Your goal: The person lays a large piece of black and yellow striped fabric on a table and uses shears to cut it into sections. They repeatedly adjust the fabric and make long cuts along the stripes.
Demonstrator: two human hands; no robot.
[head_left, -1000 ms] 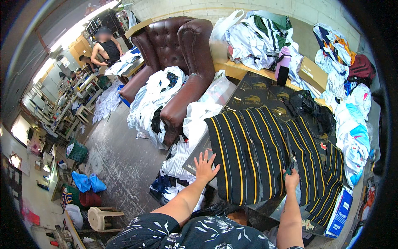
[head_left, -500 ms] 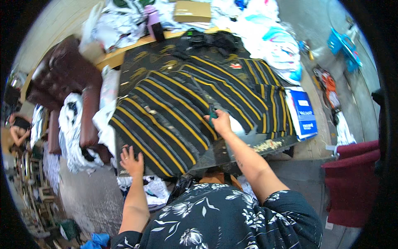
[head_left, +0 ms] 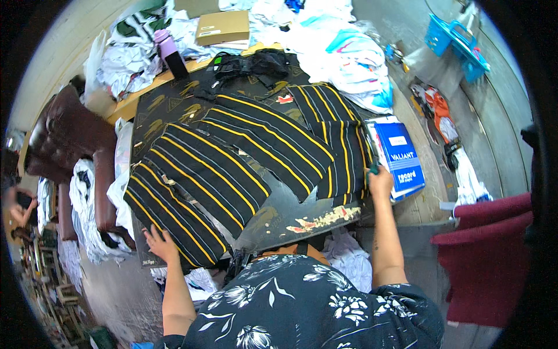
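Several black fabric pieces with yellow and grey stripes lie spread over a dark worn table. My left hand rests at the near left corner of the leftmost piece, its fingers apart and nothing held. At the right edge of the table my right hand is closed round green-handled scissors. Their blades point away from me, beside the rightmost striped piece. Whether the blades touch that cloth I cannot tell. Close to this hand lies a blue-covered record book on other papers.
White cloth heaps, a cardboard box and a lilac-and-black bottle line the far side. A brown leather armchair stands left. Maroon cloth hangs right, and a blue basket is far right. Another person is far left.
My right hand has carried the scissors from the middle of the striped cloth to its right edge by the book. My left hand stays at the near left corner. The view has shifted.
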